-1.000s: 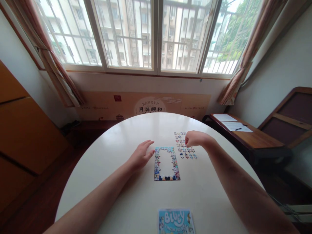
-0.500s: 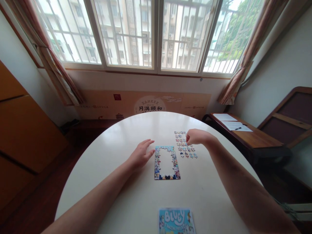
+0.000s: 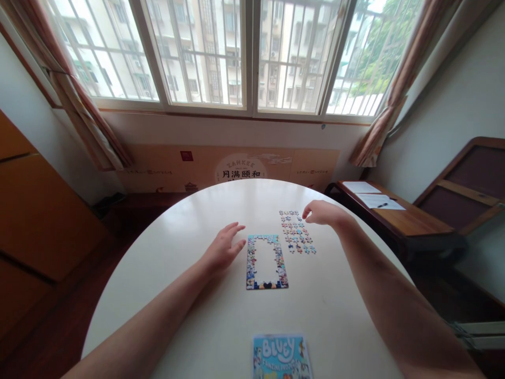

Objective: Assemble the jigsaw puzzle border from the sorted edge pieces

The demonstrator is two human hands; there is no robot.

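Note:
A jigsaw puzzle frame (image 3: 267, 285), its border assembled around a bare white middle, lies on the round white table. My left hand (image 3: 224, 245) rests just left of its upper corner, fingers spread and holding nothing. Right of the frame, loose puzzle pieces (image 3: 296, 231) are laid out in rows. At the upper right end of these rows is my right hand (image 3: 321, 213), thumb and fingertips drawn together in a pinch. Whether a piece is between them is too small to make out.
A blue Bluey picture sheet or box (image 3: 281, 355) lies near the front of the white table (image 3: 181, 326). To the right, a low wooden table (image 3: 414, 210) bears papers and a pen. A barred window (image 3: 213, 58) stands behind.
My right hand has moved up and away from the middle rows of pieces, uncovering them, to their upper right end. My left hand stays beside the frame. The view has shifted slightly.

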